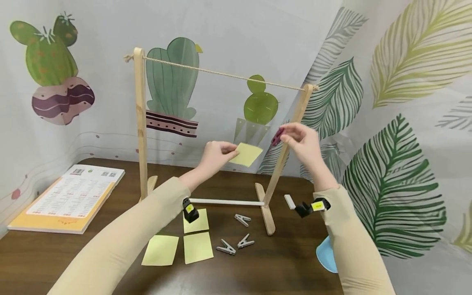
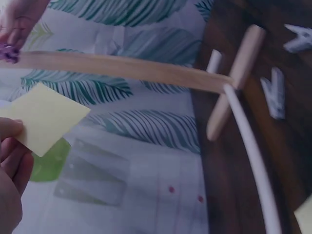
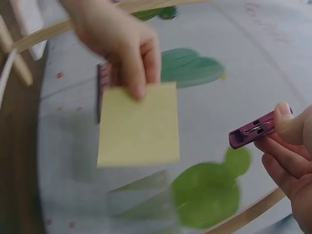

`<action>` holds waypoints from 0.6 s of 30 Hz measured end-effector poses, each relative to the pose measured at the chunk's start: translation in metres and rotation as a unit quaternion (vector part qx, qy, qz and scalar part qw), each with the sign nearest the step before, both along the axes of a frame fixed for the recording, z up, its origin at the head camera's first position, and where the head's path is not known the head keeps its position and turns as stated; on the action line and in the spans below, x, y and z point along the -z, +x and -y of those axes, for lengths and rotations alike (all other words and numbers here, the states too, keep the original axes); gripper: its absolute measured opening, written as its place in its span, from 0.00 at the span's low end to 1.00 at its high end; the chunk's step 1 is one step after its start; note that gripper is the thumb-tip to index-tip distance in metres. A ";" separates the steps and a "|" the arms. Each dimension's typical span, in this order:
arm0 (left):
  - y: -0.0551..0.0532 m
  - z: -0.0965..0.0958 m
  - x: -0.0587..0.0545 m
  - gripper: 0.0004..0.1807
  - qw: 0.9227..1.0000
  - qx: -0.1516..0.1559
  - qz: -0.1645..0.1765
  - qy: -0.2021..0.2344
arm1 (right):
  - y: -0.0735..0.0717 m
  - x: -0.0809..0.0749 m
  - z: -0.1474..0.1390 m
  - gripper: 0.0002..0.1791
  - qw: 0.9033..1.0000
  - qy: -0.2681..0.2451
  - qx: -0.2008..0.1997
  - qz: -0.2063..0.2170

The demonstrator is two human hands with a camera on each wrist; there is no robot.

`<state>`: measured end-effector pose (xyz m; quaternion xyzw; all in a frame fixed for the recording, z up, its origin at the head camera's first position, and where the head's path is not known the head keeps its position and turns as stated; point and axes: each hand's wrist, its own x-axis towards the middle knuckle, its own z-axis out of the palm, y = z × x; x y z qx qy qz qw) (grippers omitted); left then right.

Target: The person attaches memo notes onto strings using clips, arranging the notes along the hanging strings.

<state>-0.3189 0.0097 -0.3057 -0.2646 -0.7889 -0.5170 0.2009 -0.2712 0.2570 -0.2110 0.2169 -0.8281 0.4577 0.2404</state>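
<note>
My left hand [image 1: 218,155] pinches a yellow sticky note [image 1: 247,154] by one edge, thumb on top, in the air below the rope [image 1: 221,73]. To its right, my right hand [image 1: 303,141] holds a purple clothespin [image 1: 277,136] between thumb and fingers, in front of the stand's right post [image 1: 295,123] in the head view. The right wrist view shows the clothespin [image 3: 253,129] with its metal spring and its jaws pointing away from the fingers. In that same view the sticky note [image 3: 139,126] hangs flat from the left hand's fingers.
On the brown table lie several yellow sticky notes [image 1: 198,247] and three grey clothespins [image 1: 242,220]. A white bar [image 1: 225,202] joins the stand's feet. A calendar-like booklet [image 1: 70,196] sits at the left, a small white block [image 1: 289,201] and a blue item [image 1: 326,256] at the right.
</note>
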 end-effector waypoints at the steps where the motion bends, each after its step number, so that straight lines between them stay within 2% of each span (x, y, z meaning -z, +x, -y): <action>1: -0.002 -0.004 -0.005 0.10 1.000 0.003 0.000 0.008 | 0.000 -0.009 0.000 0.13 1.000 -0.008 0.003 -0.011; 5: -0.007 -0.021 -0.025 0.12 0.999 0.015 0.001 0.039 | -0.001 -0.043 0.001 0.10 0.997 -0.058 -0.006 -0.048; 9: -0.013 -0.034 -0.041 0.13 0.997 0.024 0.012 0.069 | -0.002 -0.072 0.003 0.13 0.993 -0.106 -0.014 -0.058; 13: -0.018 -0.045 -0.054 0.15 0.994 0.027 0.026 0.102 | -0.006 -0.094 0.005 0.11 0.989 -0.131 -0.004 -0.066; 18: -0.024 -0.055 -0.069 0.15 0.990 0.027 0.029 0.135 | -0.013 -0.113 0.005 0.10 0.984 -0.166 -0.007 -0.071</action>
